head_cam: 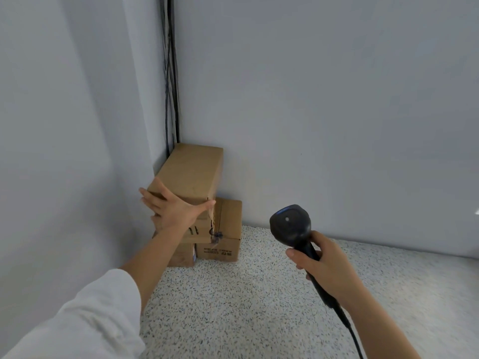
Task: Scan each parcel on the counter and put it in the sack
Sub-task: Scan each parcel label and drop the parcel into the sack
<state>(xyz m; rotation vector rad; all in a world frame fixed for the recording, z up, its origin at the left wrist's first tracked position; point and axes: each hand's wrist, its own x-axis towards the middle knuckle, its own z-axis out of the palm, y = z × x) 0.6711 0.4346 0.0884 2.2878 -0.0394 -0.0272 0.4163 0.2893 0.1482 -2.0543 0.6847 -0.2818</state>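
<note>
Right hand (324, 263) grips scanner (290, 224) | left hand (176, 211) flat against top parcel (189, 172)

Speckled counter (259, 307), white with fine dark flecks all over. Pushed into its far left corner, directly on it, two cardboard parcels side by side and touching. On the left, plain brown box (181, 256), small blue-edged label at its right front edge, top hidden under stacked boxes (189, 172). On the right, printed box (228, 218), dark lettering across the front face, seam down the middle of the top.
</note>
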